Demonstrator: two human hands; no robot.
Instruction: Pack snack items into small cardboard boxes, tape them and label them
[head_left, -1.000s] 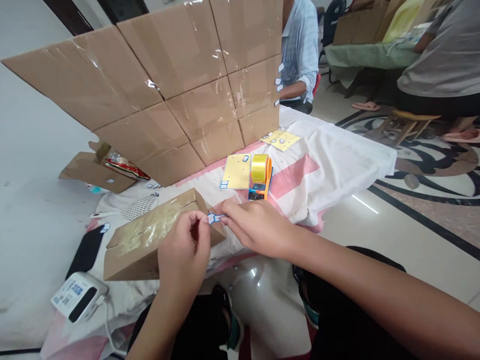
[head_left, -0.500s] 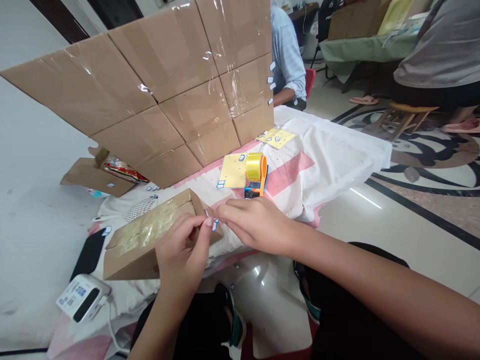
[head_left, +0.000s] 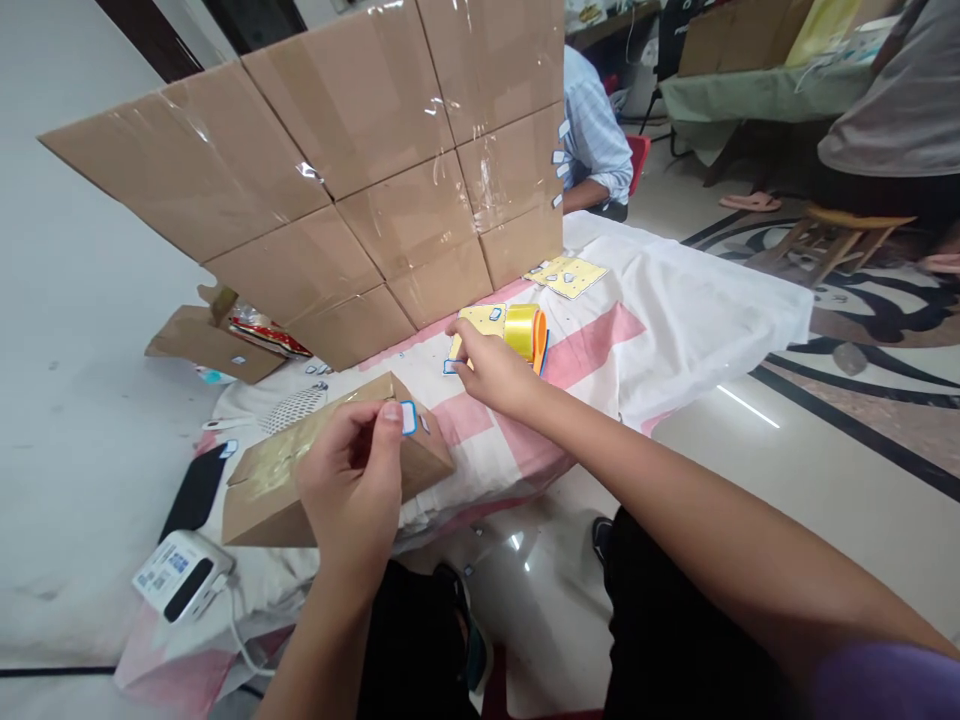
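Pinching a small blue-edged sticker (head_left: pixel 408 417) in my left hand (head_left: pixel 352 490), grip closed on it, just above the box (head_left: pixel 330 465) end. My right hand (head_left: pixel 491 368), ahead and rightward, reaches fingers-curled to the yellow sticker sheet (head_left: pixel 480 322) beside the tape dispenser (head_left: pixel 529 335); its hold I cannot tell.

No text, brand or number can be read. The small white device (head_left: pixel 182 577) bears blue-printed labels too blurred to read. The blue-edged sticker (head_left: pixel 408 417) on the cardboard box (head_left: pixel 330 465) looks blank.
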